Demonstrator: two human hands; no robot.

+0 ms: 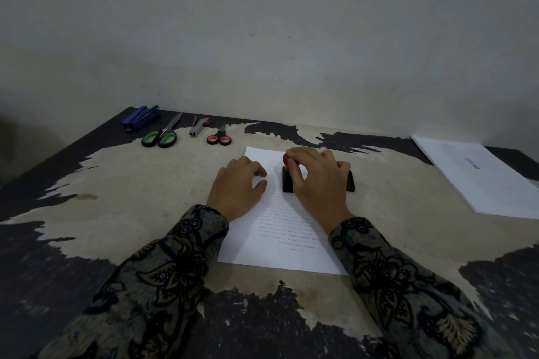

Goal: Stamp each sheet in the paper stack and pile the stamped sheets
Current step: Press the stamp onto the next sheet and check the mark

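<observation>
A white printed sheet lies on the worn table in front of me. My left hand rests on the sheet's left side with its fingers curled under. My right hand grips a stamp with a red knob, held down over a black ink pad that lies on the sheet's upper right part. Most of the stamp is hidden under my fingers. A pile of white sheets with a blue mark on top lies at the right edge of the table.
Along the back of the table lie a blue stapler, green-handled scissors, a small grey and pink stapler and red-handled scissors. A plain wall stands right behind the table.
</observation>
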